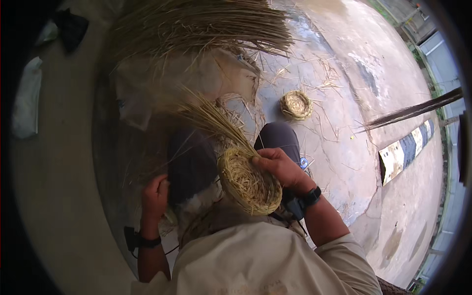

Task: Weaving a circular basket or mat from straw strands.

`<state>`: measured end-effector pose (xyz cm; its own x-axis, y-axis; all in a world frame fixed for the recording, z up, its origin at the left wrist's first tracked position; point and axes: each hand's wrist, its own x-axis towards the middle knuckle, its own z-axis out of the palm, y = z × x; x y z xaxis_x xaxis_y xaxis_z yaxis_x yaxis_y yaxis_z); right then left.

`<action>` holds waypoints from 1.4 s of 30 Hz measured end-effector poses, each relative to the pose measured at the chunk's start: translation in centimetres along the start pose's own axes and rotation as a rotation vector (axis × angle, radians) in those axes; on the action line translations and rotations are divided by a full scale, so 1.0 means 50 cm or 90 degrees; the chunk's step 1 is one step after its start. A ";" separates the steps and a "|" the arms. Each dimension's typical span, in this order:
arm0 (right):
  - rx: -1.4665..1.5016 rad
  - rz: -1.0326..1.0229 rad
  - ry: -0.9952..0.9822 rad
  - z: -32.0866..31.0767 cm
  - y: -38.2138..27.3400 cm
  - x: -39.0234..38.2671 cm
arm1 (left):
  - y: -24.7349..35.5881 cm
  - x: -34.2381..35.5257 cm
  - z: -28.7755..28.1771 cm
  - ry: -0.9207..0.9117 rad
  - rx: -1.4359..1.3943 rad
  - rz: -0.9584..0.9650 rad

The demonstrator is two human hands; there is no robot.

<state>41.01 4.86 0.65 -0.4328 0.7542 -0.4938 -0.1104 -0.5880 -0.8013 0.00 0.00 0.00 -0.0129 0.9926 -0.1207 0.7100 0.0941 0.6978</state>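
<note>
A small round woven straw basket [251, 186] is tilted over my lap, its hollow side facing up. My right hand [280, 166] pinches its far rim, the thumb pressed where a loose bundle of straw [216, 118] joins the edge. The bundle's stalks fan out away from me, up and to the left. Apart from the basket, my left hand [155, 195] is closed beside my left knee, fingers curled together. Whatever it may be holding is too small and dim to make out.
A large heap of long straw [206, 24] lies at the far side. Another small straw basket [296, 105] rests on the concrete beyond my right knee. Loose stalks litter the floor. At the right are a stick-like broom [415, 109] and a striped board [405, 150].
</note>
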 end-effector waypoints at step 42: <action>-0.144 -0.218 0.265 0.015 -0.040 -0.043 | -0.004 -0.005 0.012 0.071 0.007 0.063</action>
<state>41.48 4.18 3.56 -0.0132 0.9686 -0.2484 0.0320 -0.2479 -0.9682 0.27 -0.29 -0.53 -0.0210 0.9994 0.0283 0.7196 -0.0045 0.6943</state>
